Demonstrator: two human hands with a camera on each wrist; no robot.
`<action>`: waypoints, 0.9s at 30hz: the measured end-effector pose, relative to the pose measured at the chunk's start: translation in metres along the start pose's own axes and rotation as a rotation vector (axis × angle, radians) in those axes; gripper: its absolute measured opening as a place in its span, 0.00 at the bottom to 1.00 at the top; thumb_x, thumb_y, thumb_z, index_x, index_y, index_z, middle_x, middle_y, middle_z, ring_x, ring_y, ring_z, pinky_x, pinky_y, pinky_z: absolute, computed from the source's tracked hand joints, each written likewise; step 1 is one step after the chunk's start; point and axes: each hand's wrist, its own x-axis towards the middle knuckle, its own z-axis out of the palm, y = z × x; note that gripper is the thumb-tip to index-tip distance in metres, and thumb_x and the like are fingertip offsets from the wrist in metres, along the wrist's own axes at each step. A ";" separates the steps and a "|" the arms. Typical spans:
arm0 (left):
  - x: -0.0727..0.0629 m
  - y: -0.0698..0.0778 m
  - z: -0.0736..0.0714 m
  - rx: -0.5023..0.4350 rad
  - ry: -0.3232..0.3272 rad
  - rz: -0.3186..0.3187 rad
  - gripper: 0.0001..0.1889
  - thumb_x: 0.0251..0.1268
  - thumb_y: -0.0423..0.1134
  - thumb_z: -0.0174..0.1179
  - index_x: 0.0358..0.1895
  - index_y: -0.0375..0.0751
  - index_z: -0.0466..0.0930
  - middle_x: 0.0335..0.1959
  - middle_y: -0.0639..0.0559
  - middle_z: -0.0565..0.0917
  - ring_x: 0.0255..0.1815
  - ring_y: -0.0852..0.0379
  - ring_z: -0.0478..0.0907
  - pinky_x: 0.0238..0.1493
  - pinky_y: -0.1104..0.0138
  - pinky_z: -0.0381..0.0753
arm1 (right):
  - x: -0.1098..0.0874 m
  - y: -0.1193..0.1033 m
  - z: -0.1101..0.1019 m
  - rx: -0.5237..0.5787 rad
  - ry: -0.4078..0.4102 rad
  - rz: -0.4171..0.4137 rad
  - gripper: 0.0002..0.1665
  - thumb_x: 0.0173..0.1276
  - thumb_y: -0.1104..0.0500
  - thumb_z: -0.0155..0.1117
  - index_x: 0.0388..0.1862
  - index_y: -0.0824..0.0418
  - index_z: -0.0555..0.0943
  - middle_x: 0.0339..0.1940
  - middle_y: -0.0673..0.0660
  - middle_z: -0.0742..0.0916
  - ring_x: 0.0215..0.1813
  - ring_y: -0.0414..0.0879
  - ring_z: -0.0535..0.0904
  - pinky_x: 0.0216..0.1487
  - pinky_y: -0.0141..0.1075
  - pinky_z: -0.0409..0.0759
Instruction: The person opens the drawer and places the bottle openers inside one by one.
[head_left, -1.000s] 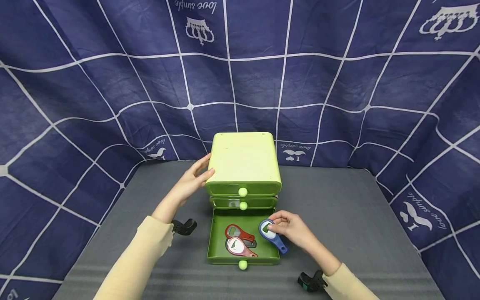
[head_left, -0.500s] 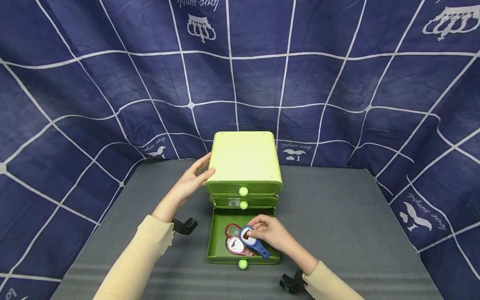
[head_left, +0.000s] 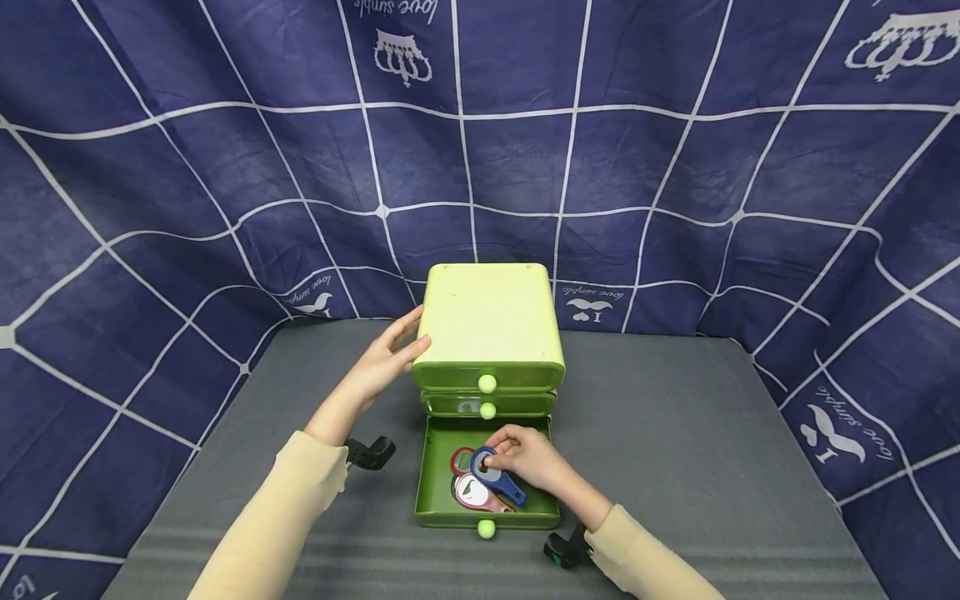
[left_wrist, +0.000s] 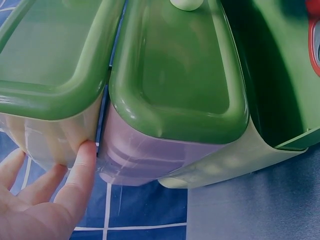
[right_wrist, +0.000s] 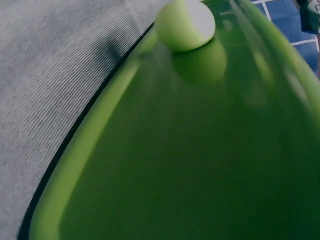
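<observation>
My right hand pinches a blue bottle opener by its round head, over the pulled-out bottom drawer. In that drawer lie a red bottle opener, partly covered by the blue one, and a pink bottle opener with a white round label. A dark edge shows under the pink one. My left hand touches the left side of the green cabinet; in the left wrist view its fingertips lie against the top unit's wall. The right wrist view shows the drawer front, the hand hidden.
Above the bottom drawer, the top drawer and middle drawer are closed, each with a round knob. The cabinet stands on a grey cloth, and a blue checked curtain hangs behind and at both sides.
My right hand has carried the blue bottle opener leftward from the drawer's right side to over the red and pink ones. The left hand has stayed against the cabinet.
</observation>
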 end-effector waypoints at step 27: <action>0.000 0.000 0.001 -0.007 0.005 -0.007 0.36 0.75 0.51 0.54 0.80 0.59 0.48 0.81 0.47 0.51 0.79 0.45 0.53 0.73 0.44 0.61 | -0.045 -0.030 0.003 -0.087 -0.117 -0.155 0.10 0.69 0.58 0.65 0.45 0.62 0.85 0.35 0.55 0.88 0.33 0.35 0.82 0.36 0.30 0.83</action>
